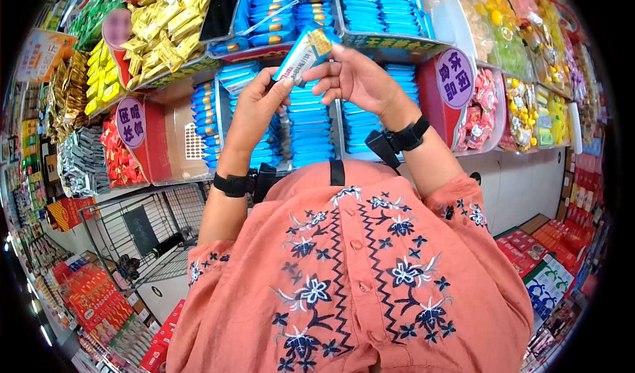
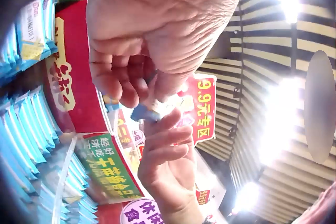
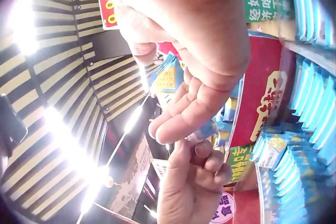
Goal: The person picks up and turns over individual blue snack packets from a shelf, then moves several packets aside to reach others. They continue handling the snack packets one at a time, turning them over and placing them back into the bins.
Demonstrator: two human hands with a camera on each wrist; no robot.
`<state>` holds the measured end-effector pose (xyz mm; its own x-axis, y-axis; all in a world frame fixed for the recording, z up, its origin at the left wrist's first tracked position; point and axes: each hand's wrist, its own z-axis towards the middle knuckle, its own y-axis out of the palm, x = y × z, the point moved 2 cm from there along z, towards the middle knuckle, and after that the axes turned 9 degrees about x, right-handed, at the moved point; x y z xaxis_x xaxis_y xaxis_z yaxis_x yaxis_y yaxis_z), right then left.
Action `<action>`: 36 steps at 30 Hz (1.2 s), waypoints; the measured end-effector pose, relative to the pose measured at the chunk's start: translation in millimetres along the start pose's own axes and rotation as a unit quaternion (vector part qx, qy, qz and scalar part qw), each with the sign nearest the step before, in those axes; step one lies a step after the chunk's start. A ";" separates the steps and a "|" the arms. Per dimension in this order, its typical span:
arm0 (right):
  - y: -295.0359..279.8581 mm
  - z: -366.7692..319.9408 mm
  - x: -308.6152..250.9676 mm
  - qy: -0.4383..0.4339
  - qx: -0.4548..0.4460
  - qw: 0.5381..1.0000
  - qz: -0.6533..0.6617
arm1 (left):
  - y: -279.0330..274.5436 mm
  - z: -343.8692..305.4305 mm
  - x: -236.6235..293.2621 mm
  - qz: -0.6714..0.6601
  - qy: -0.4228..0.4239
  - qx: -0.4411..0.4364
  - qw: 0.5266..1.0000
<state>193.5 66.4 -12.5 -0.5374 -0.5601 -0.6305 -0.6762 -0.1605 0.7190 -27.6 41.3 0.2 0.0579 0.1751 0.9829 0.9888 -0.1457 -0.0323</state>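
Note:
Both hands hold a small blue-and-white biscuit packet [image 1: 309, 54] with a yellow biscuit picture, tilted above the shelf bins. My left hand [image 1: 259, 108] pinches its lower left end between thumb and fingers. At the upper right end, my right hand [image 1: 365, 85] has its thumb on the packet's edge and its fingers bent below. In the right wrist view the printed end of the packet [image 3: 167, 79] shows between the right thumb and fingers. The left wrist view shows only a blue corner of the packet [image 2: 144, 112]; the fingers hide the rest.
Under the hands are bins of blue packets [image 1: 309, 131], with more blue packets [image 1: 377, 5] behind. A dark phone [image 1: 222, 12] lies at the back beside yellow packets [image 1: 173, 22]. A wire cart [image 1: 142, 231] stands at lower left. Purple round signs [image 1: 456, 78] front the bins.

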 end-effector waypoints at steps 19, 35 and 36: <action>8.3 1.1 8.4 0.002 0.076 0.990 -0.122 | -10.7 2.8 -15.5 -0.112 -0.045 0.026 0.992; -9.5 -3.9 -1.3 -0.064 0.137 0.973 -0.174 | -3.9 6.0 -16.0 -0.054 -0.069 -0.019 0.996; -12.1 -4.5 -5.1 -0.079 0.140 0.967 -0.199 | -2.6 6.7 -16.4 -0.042 -0.071 -0.025 0.996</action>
<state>206.7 67.5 -16.6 -0.2617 -0.3637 -0.8940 -0.9434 -0.0991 0.3165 -30.2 45.3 -17.0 -0.0033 0.3240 0.9461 0.9832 -0.1718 0.0623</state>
